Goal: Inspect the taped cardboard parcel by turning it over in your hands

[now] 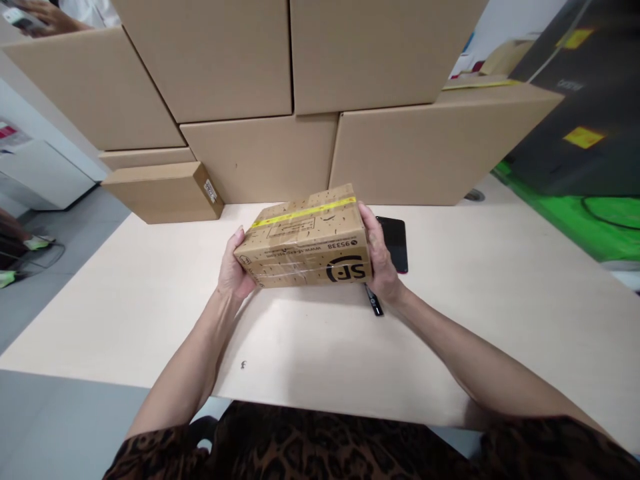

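A brown cardboard box [300, 247] with yellow tape across its top and black SF print on its near side is held above the table, slightly tilted. My left hand [235, 267] grips its left end, thumb up and fingers partly under it. At the right end my right hand [381, 257] is closed round the side. Just beyond my right hand lies a black phone-like device [395, 243], partly hidden by that hand. A small black pen-like object [374, 301] rests on the table below the box's right corner.
Large cardboard boxes [260, 157] are stacked along the back of the pale table [475, 300]. A smaller closed box [165, 193] sits at the back left. Another person's hand [55, 19] shows at the top left. Green sheeting [560, 213] lies at the right.
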A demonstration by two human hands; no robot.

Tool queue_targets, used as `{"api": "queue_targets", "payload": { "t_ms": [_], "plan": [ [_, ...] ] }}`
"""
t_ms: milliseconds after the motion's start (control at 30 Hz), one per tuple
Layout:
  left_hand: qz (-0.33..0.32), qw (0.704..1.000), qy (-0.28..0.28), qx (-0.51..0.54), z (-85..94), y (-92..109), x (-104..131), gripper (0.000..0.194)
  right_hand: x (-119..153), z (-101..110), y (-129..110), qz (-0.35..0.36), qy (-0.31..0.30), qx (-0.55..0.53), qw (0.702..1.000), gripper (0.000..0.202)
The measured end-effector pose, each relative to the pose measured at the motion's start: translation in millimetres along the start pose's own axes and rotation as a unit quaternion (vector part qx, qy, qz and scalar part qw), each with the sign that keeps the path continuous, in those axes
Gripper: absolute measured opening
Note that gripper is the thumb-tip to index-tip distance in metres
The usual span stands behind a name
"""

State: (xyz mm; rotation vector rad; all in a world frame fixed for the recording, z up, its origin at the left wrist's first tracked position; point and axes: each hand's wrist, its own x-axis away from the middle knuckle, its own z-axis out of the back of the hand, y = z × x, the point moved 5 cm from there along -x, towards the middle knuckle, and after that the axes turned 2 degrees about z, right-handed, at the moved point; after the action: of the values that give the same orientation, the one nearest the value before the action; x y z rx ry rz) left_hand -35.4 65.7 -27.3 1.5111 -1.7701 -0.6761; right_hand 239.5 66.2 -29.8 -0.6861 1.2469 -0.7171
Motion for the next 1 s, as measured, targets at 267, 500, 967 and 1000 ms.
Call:
{"api": "queue_targets", "payload": {
  "t_ms": [267, 500, 967, 1000],
  "plan": [
    [0.046, 0.998, -0.035, -0.021, -11.1, -1, 7, 0.061, -10, 11, -15, 0.051, 0.007, 0.037, 0.998, 0.069],
    [-0.157, 0.98, -0.006, -0.119, -17.4, 7, 13, 0.086, -9, -3, -4, -0.121, -0.005, -0.148, 0.982, 0.088],
    [-0.176, 0.947, -0.133, -0.232, -18.8, 0, 21, 0.112, -16, 9, -18, -0.251, 0.078, -0.285, 0.922, 0.088],
    [-0.159, 0.951, -0.124, -0.233, -18.5, 0, 21, 0.111, -16, 9, -19, -0.232, 0.067, -0.271, 0.932, 0.092]
  ]
}}
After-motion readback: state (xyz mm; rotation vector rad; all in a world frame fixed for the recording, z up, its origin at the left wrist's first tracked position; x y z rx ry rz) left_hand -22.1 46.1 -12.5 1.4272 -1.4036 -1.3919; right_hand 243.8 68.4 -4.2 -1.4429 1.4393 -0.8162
